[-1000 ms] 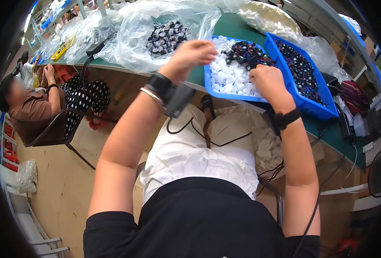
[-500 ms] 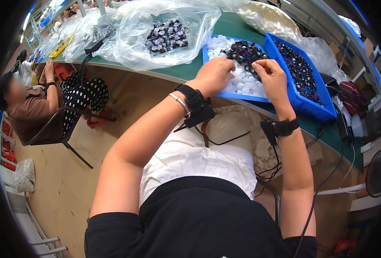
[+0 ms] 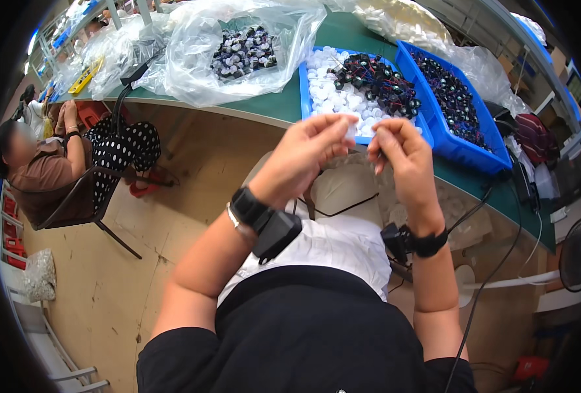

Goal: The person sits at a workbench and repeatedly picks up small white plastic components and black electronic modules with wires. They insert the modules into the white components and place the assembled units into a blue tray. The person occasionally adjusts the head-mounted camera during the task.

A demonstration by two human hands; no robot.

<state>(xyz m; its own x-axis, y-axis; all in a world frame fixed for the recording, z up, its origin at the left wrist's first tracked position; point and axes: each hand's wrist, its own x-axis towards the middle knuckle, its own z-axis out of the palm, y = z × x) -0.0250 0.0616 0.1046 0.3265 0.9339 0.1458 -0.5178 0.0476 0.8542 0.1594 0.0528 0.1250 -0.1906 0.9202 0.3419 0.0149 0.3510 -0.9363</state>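
My left hand [image 3: 303, 154] is closed in a pinch on a small white translucent cap [image 3: 351, 130], just in front of the near edge of a blue tray [image 3: 305, 98]. Close beside it, my right hand [image 3: 407, 157] has its thumb and fingers pressed together; what they hold is too small to make out. Loose white caps [image 3: 330, 98] fill much of the tray. A heap of small black round parts with thin wires [image 3: 377, 82] lies on top of them at the far right side.
A second blue tray [image 3: 472, 149], full of black wired parts [image 3: 448, 95], stands to the right. On the green table [image 3: 343, 31], a clear plastic bag [image 3: 182, 72] holds capped parts [image 3: 243, 52]. Cables [image 3: 518, 216] hang at right. A person [image 3: 48, 164] sits at left.
Both hands have drawn back from over the tray toward me and closer together. The black wired heap is now uncovered, and a white cap shows in my left fingers.
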